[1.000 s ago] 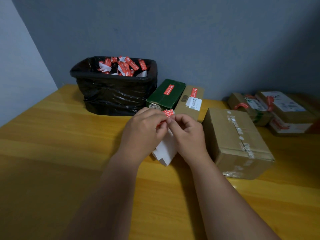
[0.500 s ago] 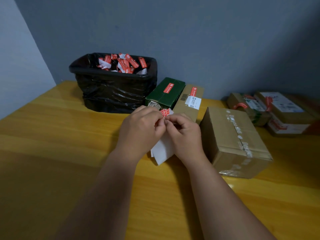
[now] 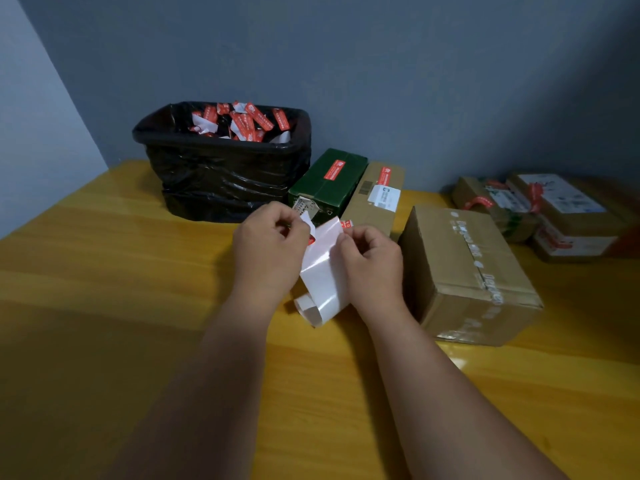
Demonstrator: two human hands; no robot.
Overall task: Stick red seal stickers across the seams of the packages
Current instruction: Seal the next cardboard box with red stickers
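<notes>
Two bare forearms are reaching forward over the glossy yellow wooden table (image 3: 104, 271). Between the hands a curling strip of white glossy sticker backing paper (image 3: 323, 271) is hanging, its lower end resting on the table. The left hand (image 3: 268, 244) is pinching a small red seal sticker (image 3: 311, 240) at the strip's upper left edge with curled fingers; the right hand (image 3: 372, 259) is pinching the strip's upper right edge, fingers curled round it. Just beside the right hand a large brown cardboard box with clear tape along its top seam (image 3: 464, 271) is sitting. Beyond the hands a dark green carton bearing a red sticker (image 3: 329, 180) and a narrow brown carton (image 3: 375, 199) are lying side by side. Left of them a bin lined with a black plastic bag (image 3: 221, 168) is holding red-and-white scraps. Far right, several brown parcels (image 3: 540, 209) are lying together.
</notes>
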